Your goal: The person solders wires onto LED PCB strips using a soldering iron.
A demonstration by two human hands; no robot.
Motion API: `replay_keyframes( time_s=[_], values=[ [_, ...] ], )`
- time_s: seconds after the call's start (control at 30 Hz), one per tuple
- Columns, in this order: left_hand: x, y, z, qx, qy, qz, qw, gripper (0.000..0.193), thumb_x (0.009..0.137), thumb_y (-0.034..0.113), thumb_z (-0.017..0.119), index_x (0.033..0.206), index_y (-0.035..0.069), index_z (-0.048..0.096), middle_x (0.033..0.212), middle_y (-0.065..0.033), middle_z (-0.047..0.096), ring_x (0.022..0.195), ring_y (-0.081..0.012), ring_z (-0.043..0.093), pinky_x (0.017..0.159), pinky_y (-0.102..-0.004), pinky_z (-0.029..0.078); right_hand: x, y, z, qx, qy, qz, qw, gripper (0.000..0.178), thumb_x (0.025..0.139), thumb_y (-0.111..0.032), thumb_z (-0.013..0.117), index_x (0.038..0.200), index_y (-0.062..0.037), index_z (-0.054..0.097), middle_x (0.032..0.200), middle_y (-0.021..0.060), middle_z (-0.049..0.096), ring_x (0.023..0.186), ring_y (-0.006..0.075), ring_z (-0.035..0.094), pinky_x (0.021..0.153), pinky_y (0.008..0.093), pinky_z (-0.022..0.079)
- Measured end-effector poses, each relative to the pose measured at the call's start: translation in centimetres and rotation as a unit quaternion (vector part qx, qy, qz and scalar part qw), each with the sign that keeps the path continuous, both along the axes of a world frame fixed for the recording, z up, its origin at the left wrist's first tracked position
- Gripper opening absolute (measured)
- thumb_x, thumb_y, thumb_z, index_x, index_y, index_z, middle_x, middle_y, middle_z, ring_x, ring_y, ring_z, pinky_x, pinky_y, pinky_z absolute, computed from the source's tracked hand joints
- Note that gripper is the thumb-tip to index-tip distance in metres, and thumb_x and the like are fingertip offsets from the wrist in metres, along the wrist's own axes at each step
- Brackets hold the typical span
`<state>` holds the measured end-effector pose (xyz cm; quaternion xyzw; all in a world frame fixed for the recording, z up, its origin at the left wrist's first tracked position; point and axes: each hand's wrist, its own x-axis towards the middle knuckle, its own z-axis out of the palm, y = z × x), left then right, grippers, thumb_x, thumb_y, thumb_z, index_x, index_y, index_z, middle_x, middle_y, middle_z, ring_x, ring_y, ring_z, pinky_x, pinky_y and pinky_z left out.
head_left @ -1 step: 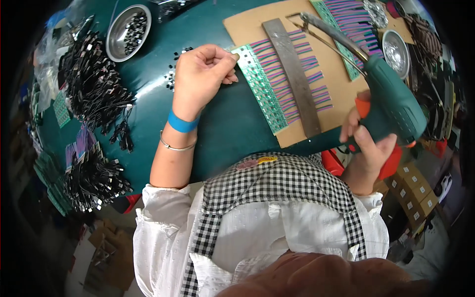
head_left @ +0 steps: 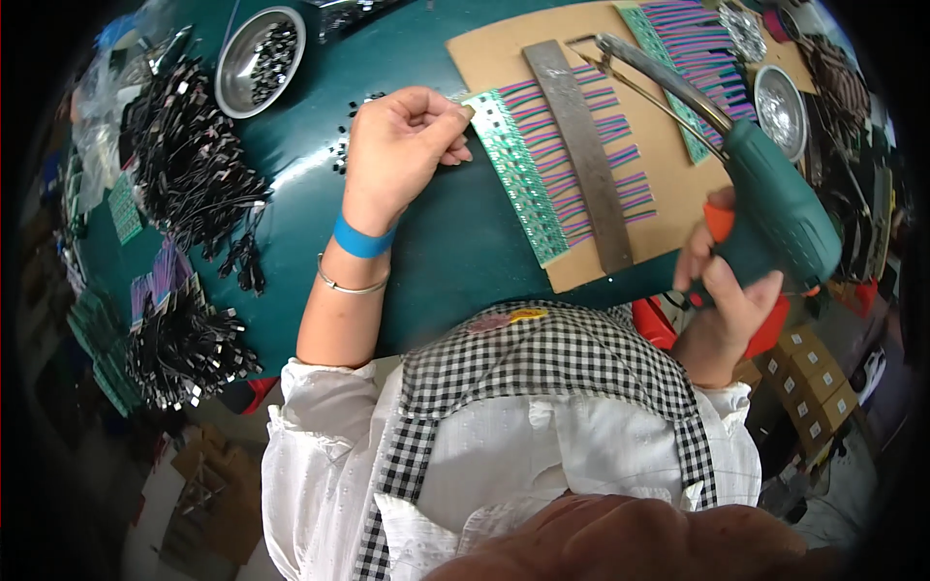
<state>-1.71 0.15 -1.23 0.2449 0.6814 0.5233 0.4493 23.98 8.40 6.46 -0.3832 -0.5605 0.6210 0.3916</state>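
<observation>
My right hand (head_left: pixel 731 295) is wrapped round the handle of a green soldering gun (head_left: pixel 783 208) with an orange trigger. Its metal barrel points up and left, and the tip is over the cardboard beyond a metal bar. A green circuit board panel (head_left: pixel 523 179) lies along the cardboard's left edge, with pink, green and dark wires (head_left: pixel 554 160) running rightward from it. Across these wires rests the flat metal bar (head_left: pixel 578 150). My left hand (head_left: pixel 402 145) is closed in a pinch at the panel's upper left corner. What its fingertips hold, if anything, is hidden.
Small black parts (head_left: pixel 341 150) are scattered behind my left hand. A steel bowl (head_left: pixel 225 82) holds more of them. Bundles of black cables (head_left: pixel 189 160) lie at the left. Another wired panel (head_left: pixel 659 58) and a second metal bowl (head_left: pixel 796 116) are at the far right.
The view has shifted very slightly, so the table things appear a little further right. Neither hand has visibly moved relative to the circuit board panel.
</observation>
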Motion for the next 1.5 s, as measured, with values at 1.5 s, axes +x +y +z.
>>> replay_keyframes(
  time_s=[1.5],
  values=[
    [-1.4, -0.1, -1.7, -0.011, -0.098, -0.056, 0.994, 0.011, 0.086, 0.011, 0.061, 0.082, 0.001, 0.058, 0.071, -0.0078, 0.065, 0.065, -0.0119, 0.064, 0.062, -0.0207, 0.051, -0.4, -1.0, -3.1, -0.106, -0.045, 0.202, 0.973, 0.039, 0.08, 0.002, 0.064, 0.114, 0.0078, 0.048, 0.09, 0.0113, 0.057, 0.063, 0.0117, 0.054, 0.053, 0.0225, 0.047]
  ],
)
